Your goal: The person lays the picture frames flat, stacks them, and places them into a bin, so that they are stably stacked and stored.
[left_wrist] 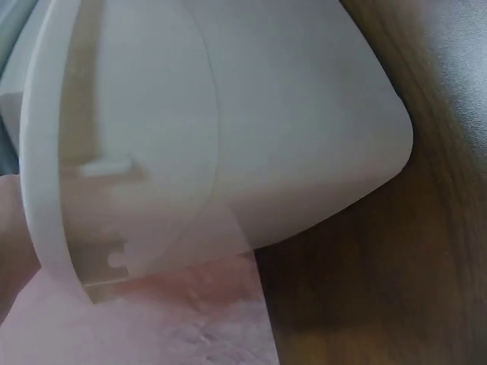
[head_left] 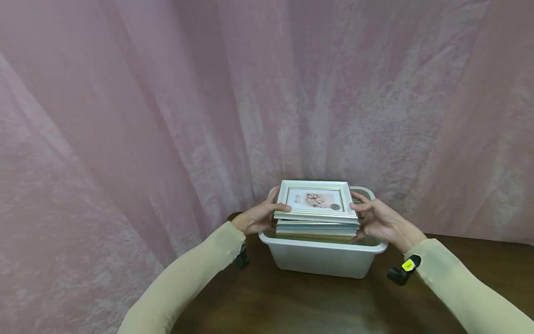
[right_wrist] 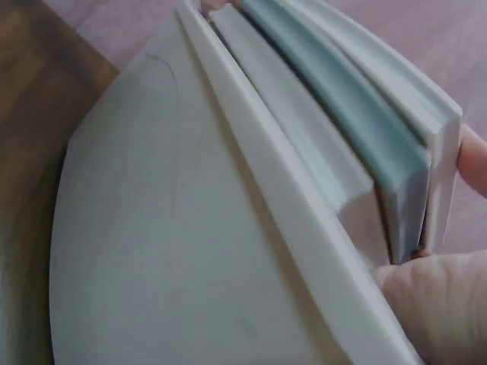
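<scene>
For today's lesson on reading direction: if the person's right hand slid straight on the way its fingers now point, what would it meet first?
The right hand points left, gripping the stack of picture frames above the white bin. It already touches the stack; beyond that, probably the left hand on the opposite edge.

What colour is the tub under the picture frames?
White tub, slightly see-through; clearest in the head view.
</scene>
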A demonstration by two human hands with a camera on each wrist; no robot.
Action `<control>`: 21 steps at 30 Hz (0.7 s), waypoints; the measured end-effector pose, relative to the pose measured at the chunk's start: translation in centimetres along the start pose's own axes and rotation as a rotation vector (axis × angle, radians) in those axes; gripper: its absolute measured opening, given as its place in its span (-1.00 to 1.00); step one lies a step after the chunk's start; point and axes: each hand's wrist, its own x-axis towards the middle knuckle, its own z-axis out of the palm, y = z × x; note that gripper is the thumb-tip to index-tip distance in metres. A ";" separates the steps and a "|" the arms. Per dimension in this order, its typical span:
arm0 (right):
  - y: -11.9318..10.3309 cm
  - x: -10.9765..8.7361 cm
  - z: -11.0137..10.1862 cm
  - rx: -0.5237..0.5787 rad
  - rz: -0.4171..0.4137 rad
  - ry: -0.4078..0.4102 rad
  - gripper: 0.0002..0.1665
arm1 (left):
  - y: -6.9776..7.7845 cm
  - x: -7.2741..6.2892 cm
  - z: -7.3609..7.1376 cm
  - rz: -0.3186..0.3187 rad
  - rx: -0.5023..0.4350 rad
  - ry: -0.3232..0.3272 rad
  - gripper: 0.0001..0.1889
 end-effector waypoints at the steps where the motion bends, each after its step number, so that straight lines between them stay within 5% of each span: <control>1: 0.1 0.1 0.0 -0.003 0.004 0.017 0.13 | 0.0 0.2 0.2 -0.012 0.021 0.009 0.14; 6: -0.2 -0.1 -0.2 -0.004 0.004 0.087 0.10 | 0.2 1.8 1.7 -0.033 0.084 0.013 0.24; 13: 0.5 1.1 0.2 -0.001 0.008 0.184 0.22 | -0.4 2.2 2.9 -0.044 0.136 0.051 0.37; 21: 1.2 3.2 0.2 -0.149 0.062 0.252 0.33 | -1.6 3.6 3.6 -0.088 0.167 0.081 0.44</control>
